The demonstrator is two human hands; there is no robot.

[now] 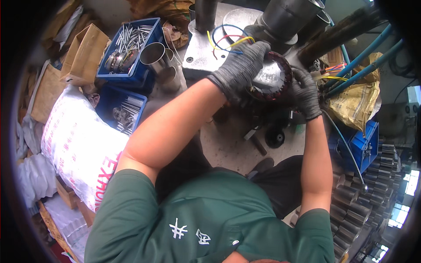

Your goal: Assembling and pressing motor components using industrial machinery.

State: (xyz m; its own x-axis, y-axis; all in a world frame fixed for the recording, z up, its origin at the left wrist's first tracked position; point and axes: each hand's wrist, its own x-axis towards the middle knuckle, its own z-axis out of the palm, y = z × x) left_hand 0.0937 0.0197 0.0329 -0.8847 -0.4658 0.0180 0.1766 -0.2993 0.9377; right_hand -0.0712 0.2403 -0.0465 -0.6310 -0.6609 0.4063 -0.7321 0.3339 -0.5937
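Both hands wear dark grey knitted gloves. A motor stator (286,72), a ring with dark reddish windings, is held between them above the front edge of a pale metal machine table (199,59). My left hand (243,68) is closed on the ring's left side, and my right hand (305,92) grips its right side, fingers curled at the rim. Blue, yellow and red lead wires (219,42) stick out beyond my left hand over the table. Bright metal shows through the ring's opening. My palms and the ring's lower edge are partly hidden.
Dark steel cylinders (287,19) stand behind the stator. Left are blue bins (147,41) of metal rods, a metal sleeve (152,53) and a white sack (79,140). Blue hoses (368,61) and a yellowish bag (353,103) are at right, above rows of metal cylinders (351,208).
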